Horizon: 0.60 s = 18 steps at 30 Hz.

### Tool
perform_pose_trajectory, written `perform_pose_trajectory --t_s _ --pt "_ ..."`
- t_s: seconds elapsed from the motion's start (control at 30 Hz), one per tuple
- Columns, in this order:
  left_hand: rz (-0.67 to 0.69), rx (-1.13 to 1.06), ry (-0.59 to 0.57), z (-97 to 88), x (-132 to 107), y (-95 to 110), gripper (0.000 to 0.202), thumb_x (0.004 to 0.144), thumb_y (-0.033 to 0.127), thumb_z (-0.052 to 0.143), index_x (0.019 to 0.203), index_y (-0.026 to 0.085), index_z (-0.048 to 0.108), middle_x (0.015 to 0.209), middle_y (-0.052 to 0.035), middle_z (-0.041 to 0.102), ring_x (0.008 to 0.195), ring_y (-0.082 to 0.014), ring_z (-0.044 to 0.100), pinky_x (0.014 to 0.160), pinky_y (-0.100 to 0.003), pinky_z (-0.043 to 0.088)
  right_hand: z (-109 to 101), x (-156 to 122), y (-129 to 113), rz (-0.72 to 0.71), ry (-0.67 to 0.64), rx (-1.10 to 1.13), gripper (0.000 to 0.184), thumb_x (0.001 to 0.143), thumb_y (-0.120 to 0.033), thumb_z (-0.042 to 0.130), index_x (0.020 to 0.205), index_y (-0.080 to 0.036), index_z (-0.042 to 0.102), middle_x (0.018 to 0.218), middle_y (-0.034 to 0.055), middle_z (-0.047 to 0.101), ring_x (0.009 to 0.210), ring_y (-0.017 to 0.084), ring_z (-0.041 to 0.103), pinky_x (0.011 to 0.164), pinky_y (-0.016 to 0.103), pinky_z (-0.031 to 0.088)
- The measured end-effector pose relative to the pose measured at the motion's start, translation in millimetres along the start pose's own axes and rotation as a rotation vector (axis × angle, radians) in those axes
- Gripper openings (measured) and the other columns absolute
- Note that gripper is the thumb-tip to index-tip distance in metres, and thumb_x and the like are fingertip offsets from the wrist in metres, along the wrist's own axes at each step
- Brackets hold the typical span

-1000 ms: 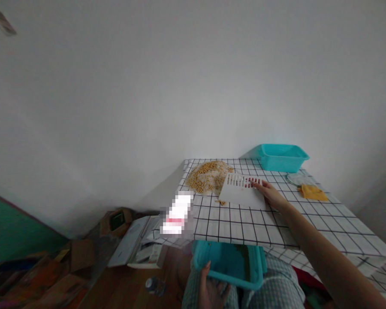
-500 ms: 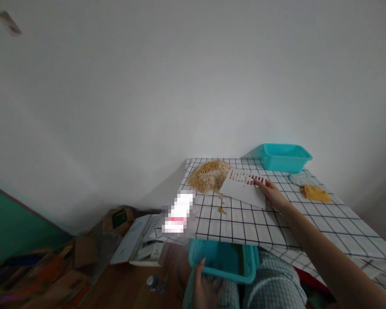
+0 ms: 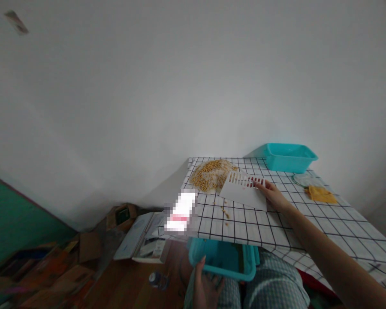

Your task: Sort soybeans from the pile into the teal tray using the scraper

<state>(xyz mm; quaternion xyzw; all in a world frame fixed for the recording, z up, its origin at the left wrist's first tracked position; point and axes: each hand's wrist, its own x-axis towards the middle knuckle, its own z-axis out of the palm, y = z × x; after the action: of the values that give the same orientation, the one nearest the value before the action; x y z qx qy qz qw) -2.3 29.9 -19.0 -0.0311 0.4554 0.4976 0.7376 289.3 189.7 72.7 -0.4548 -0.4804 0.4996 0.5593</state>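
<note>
My right hand [image 3: 272, 195] grips the right edge of a white sheet [image 3: 241, 193] with a row of slots along its far side. The sheet is tilted over the checked tablecloth, its left end beside a pile of yellow beans mixed with paler grains [image 3: 210, 176]. Several loose beans [image 3: 225, 212] lie on the cloth nearer the front edge. A teal plastic basin [image 3: 223, 270] rests at my lap, just below that edge. My left hand [image 3: 207, 289] holds its near-left side, thumb up over the rim and fingers partly hidden beneath.
Another teal basin [image 3: 289, 163] stands at the back right of the table, near the wall. In front of it are a clear round item [image 3: 302, 179] and a yellow cloth [image 3: 321, 194]. Boxes [image 3: 152, 249] and a bottle [image 3: 154, 279] are on the floor at left.
Loose beans in front of the sheet have spread nearer the table's front edge. The sheet has shifted slightly left and nearer relative to the pile. My left hand keeps its hold on the basin.
</note>
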Motion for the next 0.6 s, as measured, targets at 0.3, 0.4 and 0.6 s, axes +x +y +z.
perform_pose_trajectory --t_s 0.3,0.4,0.6 --pt "-0.039 -0.018 -0.033 0.4 1.3 -4.2 0.067 0.071 0.047 0.057 0.132 0.035 0.032 0.137 -0.0072 0.044 0.104 -0.0293 0.057 0.078 -0.039 0.046 0.2 3.1 2.3 0.010 0.011 0.043 0.027 0.079 -0.041 0.063 0.099 -0.023 0.063 0.099 0.0052 0.071 0.084 0.022 0.068 0.068 0.031 0.056" --pt "-0.040 -0.011 -0.009 2.4 -1.1 -4.7 0.064 0.072 0.046 0.056 0.131 0.037 0.032 0.133 -0.0068 0.047 0.102 -0.0293 0.058 0.077 -0.039 0.046 0.6 3.0 2.0 0.002 0.033 0.054 0.026 0.079 -0.040 0.062 0.100 -0.024 0.063 0.099 0.0046 0.071 0.084 0.021 0.068 0.066 0.030 0.056" --pt "-0.048 -0.008 -0.008 3.7 -3.4 -4.7 0.062 0.073 0.046 0.055 0.130 0.037 0.032 0.132 -0.0075 0.048 0.103 -0.0290 0.058 0.077 -0.039 0.046 1.8 1.4 0.2 0.024 -0.005 0.006 0.030 0.080 -0.041 0.061 0.105 -0.023 0.062 0.104 0.0059 0.070 0.085 0.022 0.068 0.073 0.033 0.056"
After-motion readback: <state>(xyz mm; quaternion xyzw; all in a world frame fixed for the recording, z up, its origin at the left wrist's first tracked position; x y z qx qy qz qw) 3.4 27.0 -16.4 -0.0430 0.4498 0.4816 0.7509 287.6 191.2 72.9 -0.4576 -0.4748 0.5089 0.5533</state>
